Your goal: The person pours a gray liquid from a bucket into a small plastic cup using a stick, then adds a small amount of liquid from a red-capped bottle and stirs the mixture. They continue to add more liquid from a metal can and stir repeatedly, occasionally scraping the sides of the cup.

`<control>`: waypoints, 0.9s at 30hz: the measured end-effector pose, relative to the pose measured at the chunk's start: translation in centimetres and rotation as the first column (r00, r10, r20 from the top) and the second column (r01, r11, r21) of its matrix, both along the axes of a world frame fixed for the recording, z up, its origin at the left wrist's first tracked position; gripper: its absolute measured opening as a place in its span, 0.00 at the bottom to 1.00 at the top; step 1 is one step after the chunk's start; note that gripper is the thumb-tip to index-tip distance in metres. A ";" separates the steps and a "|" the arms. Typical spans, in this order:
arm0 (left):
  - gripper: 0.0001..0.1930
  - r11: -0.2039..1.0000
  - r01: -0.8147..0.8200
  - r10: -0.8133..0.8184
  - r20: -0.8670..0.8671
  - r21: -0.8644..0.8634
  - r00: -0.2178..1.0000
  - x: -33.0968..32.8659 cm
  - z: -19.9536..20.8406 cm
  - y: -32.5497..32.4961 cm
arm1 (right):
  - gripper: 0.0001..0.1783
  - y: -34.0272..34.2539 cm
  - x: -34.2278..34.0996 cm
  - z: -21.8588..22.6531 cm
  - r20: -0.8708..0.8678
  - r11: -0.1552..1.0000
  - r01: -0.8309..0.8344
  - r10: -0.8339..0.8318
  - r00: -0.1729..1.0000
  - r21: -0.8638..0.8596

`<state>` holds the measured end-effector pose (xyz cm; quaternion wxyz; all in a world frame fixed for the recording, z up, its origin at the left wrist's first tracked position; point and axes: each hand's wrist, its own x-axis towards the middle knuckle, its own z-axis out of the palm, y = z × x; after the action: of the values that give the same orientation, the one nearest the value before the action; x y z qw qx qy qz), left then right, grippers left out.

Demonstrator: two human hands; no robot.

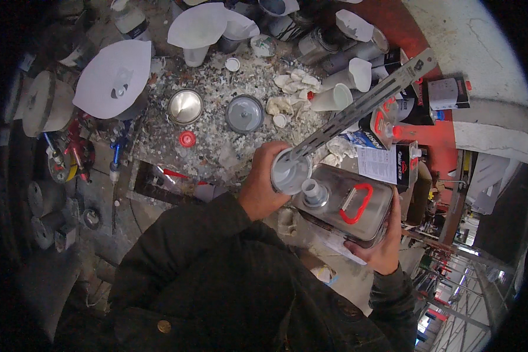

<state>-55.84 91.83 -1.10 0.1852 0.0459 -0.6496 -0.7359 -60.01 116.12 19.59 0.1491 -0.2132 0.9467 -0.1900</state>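
My left hand (260, 186) is wrapped round a clear plastic mixing cup (291, 180) with some pale grey content in it. A long slotted metal mixing stick (364, 105) leans out of the cup toward the upper right. Close beside the cup, my right hand (386, 245) grips the side and lower edge of a rectangular metal solvent can (349, 218). The can has a red carrying handle (368, 204) and an uncapped pale spout (314, 192), which sits by the cup's rim. Whether any liquid flows is not visible.
A paint-spattered workbench (208, 141) bears a round metal lid (185, 107), a grey lid (244, 114) and a red cap (186, 139). Paper strainers (114, 79) stand in cups at the back. Crumpled wipes (296, 80) and several other cans (387, 161) crowd the right; spray guns (75, 146) hang left.
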 end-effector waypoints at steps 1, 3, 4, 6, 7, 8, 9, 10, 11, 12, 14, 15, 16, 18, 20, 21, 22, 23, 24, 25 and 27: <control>0.39 1.000 0.001 -0.001 0.001 -0.003 1.000 0.0 0.0 0.0 | 0.76 0.1 -0.1 0.0 0.016 1.000 -0.005 0.005 1.000 0.013; 0.39 1.000 0.000 0.000 0.002 -0.011 1.000 0.0 0.1 0.0 | 0.76 0.1 -0.1 -0.1 0.045 1.000 0.013 -0.011 0.999 -0.028; 0.39 1.000 0.006 -0.006 0.003 -0.007 1.000 -0.1 -0.1 0.0 | 0.77 0.1 -0.2 -0.1 0.060 0.999 0.021 -0.018 0.998 -0.049; 0.39 1.000 0.015 -0.015 0.007 0.001 1.000 -0.1 -0.4 0.1 | 0.77 0.1 -0.2 -0.2 0.054 0.999 0.016 -0.013 0.998 -0.051; 0.39 1.000 0.014 -0.014 0.014 0.008 1.000 -0.1 -0.4 0.1 | 0.77 0.1 -0.2 -0.2 0.052 0.999 0.012 -0.010 0.999 -0.053; 0.39 1.000 0.012 -0.013 0.020 0.016 1.000 -0.1 -0.4 0.2 | 0.77 0.1 -0.3 -0.3 0.052 0.998 0.013 -0.010 0.999 -0.056; 0.39 1.000 0.016 -0.016 0.025 0.025 1.000 -0.1 -0.4 0.2 | 0.77 0.1 -0.2 -0.3 0.051 0.998 0.018 -0.015 0.999 -0.056; 0.39 0.999 0.023 -0.024 0.028 0.033 0.999 -0.1 -0.3 0.2 | 0.77 0.1 -0.1 -0.2 0.049 0.998 0.023 -0.020 0.999 -0.057; 0.39 0.999 0.030 -0.032 0.031 0.040 0.999 -0.1 -0.2 0.1 | 0.77 0.0 -0.1 -0.1 0.048 0.998 0.026 -0.024 0.999 -0.049; 0.39 0.998 0.034 -0.036 0.035 0.045 0.999 -0.1 -0.1 0.0 | 0.77 0.1 -0.1 -0.1 0.046 0.999 0.026 -0.024 0.999 -0.043; 0.39 0.999 0.037 -0.038 0.029 0.035 0.999 -0.1 0.0 0.0 | 0.77 0.1 -0.2 -0.2 0.047 0.999 0.028 -0.025 0.999 -0.044; 0.39 0.999 0.040 -0.041 0.026 0.032 0.999 -0.1 0.0 -0.1 | 0.77 0.1 -0.2 -0.2 0.050 0.998 0.030 -0.028 0.998 -0.048; 0.39 0.999 0.037 -0.038 0.029 0.027 0.999 -0.1 0.0 -0.1 | 0.77 0.0 -0.2 -0.1 0.052 0.998 0.033 -0.031 0.998 -0.052; 0.39 0.999 0.031 -0.031 0.035 0.014 0.999 -0.1 0.0 0.0 | 0.76 -0.4 -0.1 -0.2 0.049 0.994 0.056 -0.051 0.997 -0.091; 0.40 0.999 0.034 -0.034 0.034 0.021 0.999 -0.1 -0.1 0.0 | 0.75 -0.5 -0.1 -0.3 0.048 0.992 0.064 -0.059 0.997 -0.112; 0.40 0.999 0.035 -0.036 0.034 0.026 0.999 -0.1 -0.1 0.0 | 0.75 -0.5 -0.2 -0.2 0.048 0.992 0.062 -0.057 0.997 -0.111; 0.40 0.999 0.030 -0.031 0.030 0.020 0.999 -0.1 -0.1 0.0 | 0.76 -0.6 -0.2 -0.2 0.048 0.992 0.059 -0.054 0.997 -0.109; 0.40 1.000 0.025 -0.025 0.026 0.013 0.999 0.0 -0.1 -0.1 | 0.75 -0.6 -0.2 -0.1 0.044 0.994 0.049 -0.045 0.998 -0.096; 0.40 1.000 0.022 -0.022 0.020 0.007 1.000 -0.1 -0.2 0.0 | 0.75 -0.5 -0.3 0.0 0.039 0.996 0.040 -0.037 0.999 -0.082; 0.40 1.000 0.023 -0.023 0.018 0.009 1.000 -0.1 -0.2 0.0 | 0.75 -0.5 -0.3 0.1 0.034 0.997 0.031 -0.029 0.999 -0.069; 0.40 1.000 0.025 -0.025 0.013 0.014 1.000 -0.1 -0.1 -0.1 | 0.75 -0.6 -0.2 0.2 0.040 0.997 0.044 -0.041 0.998 -0.066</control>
<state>-55.92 91.76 -1.20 0.1713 0.0438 -0.6463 -0.7423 -60.23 115.53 19.79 0.1560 -0.1944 0.9410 -0.2289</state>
